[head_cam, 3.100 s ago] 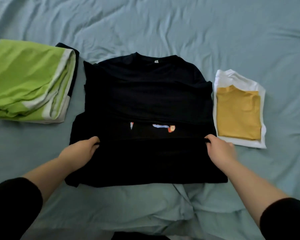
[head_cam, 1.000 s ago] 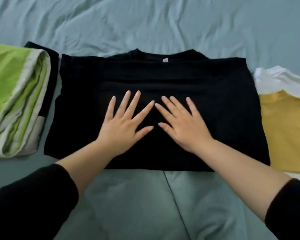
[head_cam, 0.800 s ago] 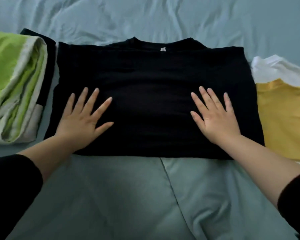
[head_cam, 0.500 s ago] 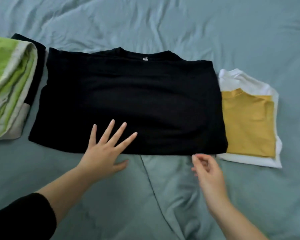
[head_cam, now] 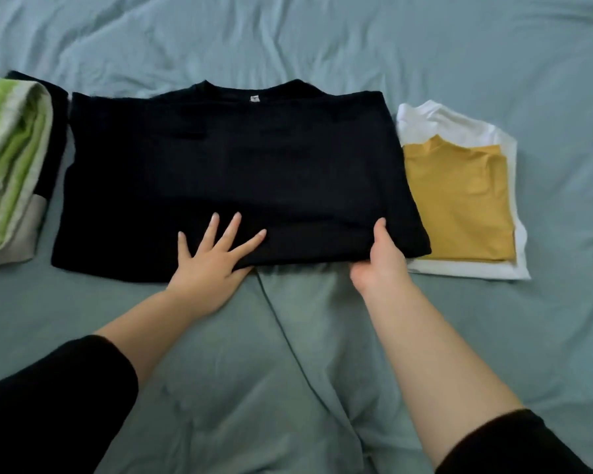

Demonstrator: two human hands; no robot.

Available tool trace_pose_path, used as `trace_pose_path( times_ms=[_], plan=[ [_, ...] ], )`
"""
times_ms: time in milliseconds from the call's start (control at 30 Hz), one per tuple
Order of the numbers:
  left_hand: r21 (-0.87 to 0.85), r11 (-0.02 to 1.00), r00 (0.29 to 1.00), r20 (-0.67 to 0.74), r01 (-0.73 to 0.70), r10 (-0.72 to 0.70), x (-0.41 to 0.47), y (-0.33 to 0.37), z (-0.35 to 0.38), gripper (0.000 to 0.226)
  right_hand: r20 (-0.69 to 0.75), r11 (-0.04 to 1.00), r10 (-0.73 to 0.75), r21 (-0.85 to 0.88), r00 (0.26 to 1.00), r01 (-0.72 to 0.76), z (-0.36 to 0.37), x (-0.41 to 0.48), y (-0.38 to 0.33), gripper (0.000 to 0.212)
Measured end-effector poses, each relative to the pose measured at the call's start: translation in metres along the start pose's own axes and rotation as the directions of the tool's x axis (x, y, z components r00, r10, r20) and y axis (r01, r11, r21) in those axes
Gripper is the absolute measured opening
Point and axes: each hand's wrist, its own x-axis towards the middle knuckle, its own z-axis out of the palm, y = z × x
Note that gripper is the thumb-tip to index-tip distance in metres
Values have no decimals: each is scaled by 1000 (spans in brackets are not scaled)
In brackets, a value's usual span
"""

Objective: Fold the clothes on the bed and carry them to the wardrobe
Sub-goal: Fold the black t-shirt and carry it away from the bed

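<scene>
Left fingers (head_cam: pixel 229 231) splayed flat on black shirt (head_cam: pixel 237 165)

We have a single view, worn on the head, facing forward and steeply down onto the bed (head_cam: pixel 322 35). It sits close. Both forearms enter from the near edge, and the left hand (head_cam: pixel 209 268) and right hand (head_cam: pixel 380 265) reach mid-frame. The folded black T-shirt (head_cam: pixel 237 165) lies at the centre. The left edge cuts the green-and-white folded cloth (head_cam: pixel 7 165), while the yellow top (head_cam: pixel 459 200) at right shows whole.
</scene>
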Motion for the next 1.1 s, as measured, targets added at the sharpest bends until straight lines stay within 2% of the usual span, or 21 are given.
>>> trace_pose_path(
  times_ms=[100, 200, 300, 400, 433, 500, 567, 600, 633, 667, 700, 767, 833, 867, 900, 933, 967, 1000, 1033, 1067, 1100],
  plan=[
    [-53, 998, 998, 57, -27, 30, -29, 35, -4, 61, 14, 990, -132, -56, 991, 133, -24, -28, -25, 38],
    [-123, 990, 989, 128, -63, 79, -68, 86, 22, 67, 4, 984, -162, -74, 987, 162, -78, -49, -49, 32],
    [-157, 986, 970, 228, -53, 88, -98, 125, 51, 69, -80, 996, -65, -58, 995, 60, -146, -57, -56, 30],
    [-32, 999, 950, 309, -26, 34, -106, 139, 60, 67, -132, 997, 63, -33, 989, -67, -191, -50, -45, 23],
    [7, 1000, 963, 269, -22, 19, -107, 144, 58, 69, -134, 996, 83, -32, 988, -88, -197, -45, -41, 19],
    [40, 999, 999, 31, -32, 31, -106, 159, 51, 76, -131, 994, 101, -24, 986, -105, -201, -34, -36, 22],
    [27, 998, 978, -201, -56, 60, -90, 174, 45, 79, -129, 991, 132, -1, 983, -133, -202, -23, -33, 31],
    [22, 998, 968, -245, -56, 60, -76, 176, 42, 78, -120, 989, 147, 12, 982, -146, -203, -19, -33, 33],
    [-3, 999, 976, -212, -45, 43, -58, 175, 41, 76, -113, 988, 154, 24, 982, -152, -206, -16, -33, 32],
    [-44, 999, 992, -123, -10, 5, -40, 172, 41, 74, -108, 988, 155, 28, 982, -153, -208, -16, -32, 31],
    [-75, 996, 999, 20, 37, -36, -24, 167, 43, 72, -103, 989, 150, 22, 983, -149, -207, -16, -33, 31],
    [-96, 991, 969, 235, 97, -72, 0, 161, 47, 73, -109, 994, 112, 20, 988, -111, -201, -23, -37, 39],
    [-182, 975, 949, 307, 129, -69, 8, 160, 42, 75, -146, 998, 1, -65, 989, -11, -188, -37, -39, 51],
    [-287, 944, 944, 323, 162, -64, 6, 160, 35, 74, -191, 986, -73, -164, 979, 41, -178, -48, -38, 57],
    [-447, 870, 943, 328, 208, -57, 3, 157, 26, 71, -230, 956, -151, -282, 961, 83, -168, -60, -34, 63],
    [-650, 712, 943, 330, 264, -48, 0, 150, 15, 68, -241, 902, -234, -415, 942, 118, -154, -73, -29, 67],
    [-826, 464, 940, 339, 321, -47, -5, 143, 3, 63, -204, 831, -315, -531, 927, 165, -140, -88, -22, 68],
    [-912, 200, 933, 356, 359, -50, -11, 137, -9, 58, -92, 757, -385, -601, 918, 257, -128, -103, -12, 64],
    [-932, 14, 930, 360, 362, -78, -15, 127, -19, 57, 77, 682, -444, -617, 893, 392, -116, -115, -1, 55],
    [-929, -103, 923, 367, 356, -115, -18, 115, -25, 61, 253, 591, -478, -616, 841, 521, -110, -121, 11, 43],
    [-914, -208, 914, 381, 350, -138, -19, 103, -26, 69, 452, 414, -478, -641, 753, 647, -106, -122, 22, 41]
  ],
)
